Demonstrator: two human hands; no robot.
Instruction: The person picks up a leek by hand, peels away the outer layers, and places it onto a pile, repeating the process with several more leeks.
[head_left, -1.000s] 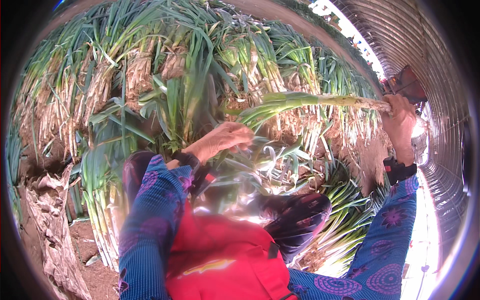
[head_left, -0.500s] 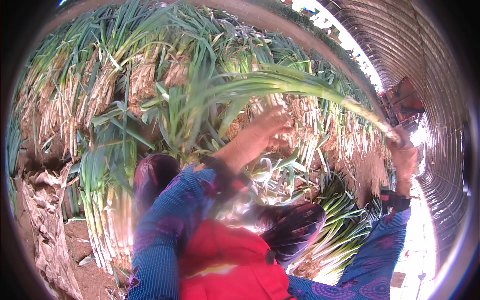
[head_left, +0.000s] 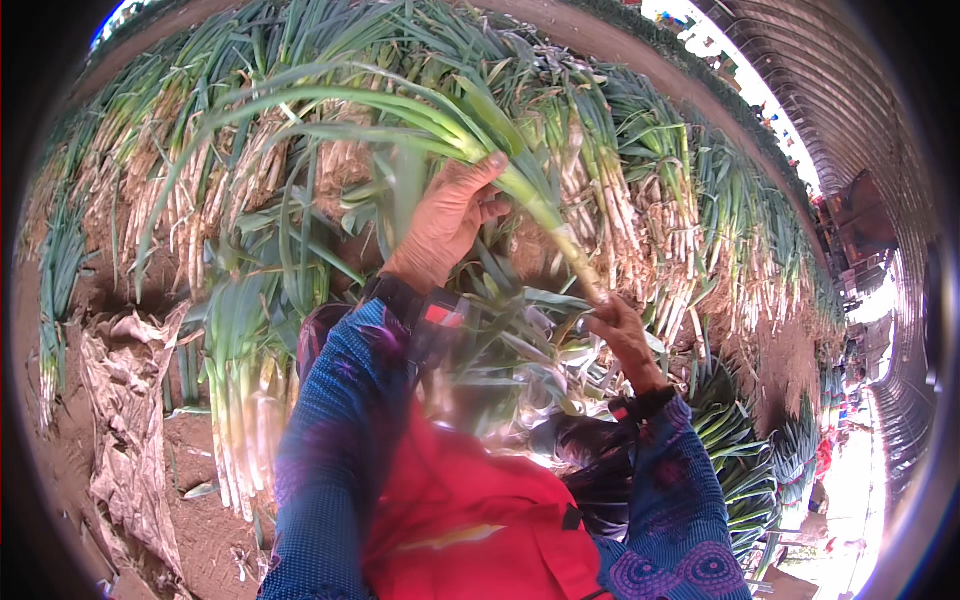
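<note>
A long green onion (head_left: 560,235) slants across in front of me, its green leaves fanning to the far left and its pale end toward me on the right. Where the leaves meet the stalk, my left hand (head_left: 445,220) is closed on it, thumb on top. My right hand (head_left: 625,338) pinches the root end. Below my hands, between my knees, lies a loose heap of stripped leaves (head_left: 535,345), partly blurred. To the left of my knee rests a bundle of green onions with white stalks (head_left: 245,410).
Rows of unpeeled green onions (head_left: 185,195) with dry, soil-covered stalks curve across the far side. A crumpled brown sack (head_left: 130,430) lies on bare soil at left. More green onions (head_left: 735,450) are piled by my right arm. A ribbed roof (head_left: 850,95) arches at the far right.
My right hand has come down and left with the green onion's root end. My left hand, earlier free with fingers apart, has moved left and taken hold of the stalk below the leaves.
</note>
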